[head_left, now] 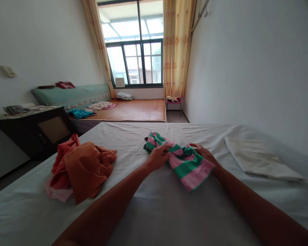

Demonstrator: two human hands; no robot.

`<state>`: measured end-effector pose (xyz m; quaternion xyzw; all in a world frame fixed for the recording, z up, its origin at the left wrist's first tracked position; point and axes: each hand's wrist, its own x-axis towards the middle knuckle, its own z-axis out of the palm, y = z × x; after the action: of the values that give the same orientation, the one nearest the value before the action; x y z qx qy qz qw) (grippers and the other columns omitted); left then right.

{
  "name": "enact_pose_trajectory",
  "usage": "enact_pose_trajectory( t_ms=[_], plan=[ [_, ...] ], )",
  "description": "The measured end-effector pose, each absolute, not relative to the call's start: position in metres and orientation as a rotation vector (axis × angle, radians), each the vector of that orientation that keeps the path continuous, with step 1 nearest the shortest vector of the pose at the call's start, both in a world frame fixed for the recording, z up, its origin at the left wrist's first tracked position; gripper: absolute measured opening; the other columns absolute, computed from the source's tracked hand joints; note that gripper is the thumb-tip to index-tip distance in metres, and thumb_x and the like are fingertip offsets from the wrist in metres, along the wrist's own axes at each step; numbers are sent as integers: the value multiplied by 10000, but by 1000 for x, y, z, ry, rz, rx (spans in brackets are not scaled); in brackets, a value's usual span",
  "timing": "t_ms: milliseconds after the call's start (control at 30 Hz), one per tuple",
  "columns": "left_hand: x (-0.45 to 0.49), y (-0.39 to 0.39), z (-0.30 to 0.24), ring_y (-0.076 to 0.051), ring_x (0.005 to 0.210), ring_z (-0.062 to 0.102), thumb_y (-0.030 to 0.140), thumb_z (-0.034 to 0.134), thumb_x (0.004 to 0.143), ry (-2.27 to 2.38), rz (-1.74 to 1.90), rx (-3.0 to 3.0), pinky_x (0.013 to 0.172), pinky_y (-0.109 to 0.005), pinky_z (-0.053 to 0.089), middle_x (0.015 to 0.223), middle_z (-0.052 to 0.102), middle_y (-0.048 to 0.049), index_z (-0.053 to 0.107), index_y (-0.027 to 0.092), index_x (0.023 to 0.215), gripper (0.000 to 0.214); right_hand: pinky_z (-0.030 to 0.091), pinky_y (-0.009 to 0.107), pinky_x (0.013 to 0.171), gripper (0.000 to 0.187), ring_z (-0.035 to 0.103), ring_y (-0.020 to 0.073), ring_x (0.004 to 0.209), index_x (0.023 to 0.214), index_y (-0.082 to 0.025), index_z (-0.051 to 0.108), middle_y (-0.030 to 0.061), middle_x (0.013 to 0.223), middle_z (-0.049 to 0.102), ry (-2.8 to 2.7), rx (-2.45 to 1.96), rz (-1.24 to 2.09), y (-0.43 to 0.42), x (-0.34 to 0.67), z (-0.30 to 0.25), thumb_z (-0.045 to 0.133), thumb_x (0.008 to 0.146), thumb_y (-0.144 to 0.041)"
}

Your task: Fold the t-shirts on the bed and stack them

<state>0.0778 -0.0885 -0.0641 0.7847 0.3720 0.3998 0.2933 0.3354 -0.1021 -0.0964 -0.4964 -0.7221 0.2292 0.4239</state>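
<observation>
A crumpled green-and-pink striped garment (192, 167) lies on the white bedsheet (154, 212) in front of me, one end hanging in loose folds toward me. My left hand (157, 158) is closed on its left part, fingers bent into the fabric. At the far right side of the garment, my right hand (204, 153) grips the cloth, its fingers partly hidden by the folds. To the left sits a heap of orange and red clothes (86, 167), with a pale pink piece (58, 191) showing under it. A folded white cloth (259, 157) lies flat at the right.
Beyond this bed stands another bed with a brown mat (141, 107), bearing a blue cloth (80, 113) and other fabric. A dark cabinet (53, 126) is at the left, a small pink stool (174, 101) near the curtain. A wall (246, 68) runs along the right.
</observation>
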Motion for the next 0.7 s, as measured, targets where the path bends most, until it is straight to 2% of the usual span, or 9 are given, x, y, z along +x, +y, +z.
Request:
enact_pose_trajectory(
  t_ms=[67,167,233,300,367,467,567,633,700],
  plan=[
    [78,-94,-73,-132,723,595,231,575,765,986,994,2068,654,-211,472,822,660,-17,648,151,1049,304,556,258,572,556,695,158,745,1238,-167,548,68,981,725,-1672,-1261,817,-106,338,-90,249,932,-521],
    [68,-97,-69,-130,671,588,342,593,792,869,822,2021,598,-206,462,755,658,-28,688,124,898,261,565,277,643,532,680,196,895,1283,-245,490,67,1102,683,-1541,-1146,1296,-113,335,-79,577,820,-493],
    [59,-97,-59,-128,627,586,434,551,831,759,640,1970,553,-205,457,712,661,-40,702,113,885,358,551,297,751,563,649,215,972,1228,-237,544,46,1115,674,-1667,-1034,1392,-115,332,-75,717,716,-392],
    [49,-93,-51,-133,602,589,485,479,868,789,617,1945,521,-210,456,683,663,-50,704,115,914,435,541,302,762,443,655,204,901,1135,-220,613,18,1024,698,-1696,-1023,1340,-112,332,-75,688,723,-365],
    [37,-85,-48,-154,670,612,476,455,881,989,809,2012,570,-236,485,746,678,-59,698,141,964,423,541,284,654,363,652,172,727,1098,-223,633,-8,864,708,-1538,-1168,1151,-105,341,-79,589,773,-377],
    [17,-72,-53,-216,1011,581,416,568,819,1302,989,2291,865,-326,483,1063,660,-56,677,228,1067,329,516,276,545,403,616,163,601,1141,-223,603,-16,738,686,-1273,-1378,808,-90,367,-90,533,780,-387],
    [1,-63,-67,-242,1219,449,359,648,754,1416,774,2546,1036,-364,368,1311,536,-13,614,301,1190,441,540,314,641,423,650,193,724,1128,-205,597,29,860,704,-1306,-1443,676,-81,392,-97,557,765,-417],
    [-5,-60,-75,-230,1217,457,283,614,767,1478,705,2576,1032,-349,370,1343,508,-15,556,300,1263,500,542,344,741,462,659,222,839,1119,-193,602,56,964,701,-1469,-1467,692,-81,401,-97,626,721,-426],
    [-9,-56,-79,-219,1146,517,199,556,772,1554,708,2541,988,-330,402,1269,564,-35,561,274,1259,493,531,363,805,520,651,248,914,1109,-180,615,68,1021,695,-1642,-1458,731,-84,404,-95,707,653,-413]
  ],
)
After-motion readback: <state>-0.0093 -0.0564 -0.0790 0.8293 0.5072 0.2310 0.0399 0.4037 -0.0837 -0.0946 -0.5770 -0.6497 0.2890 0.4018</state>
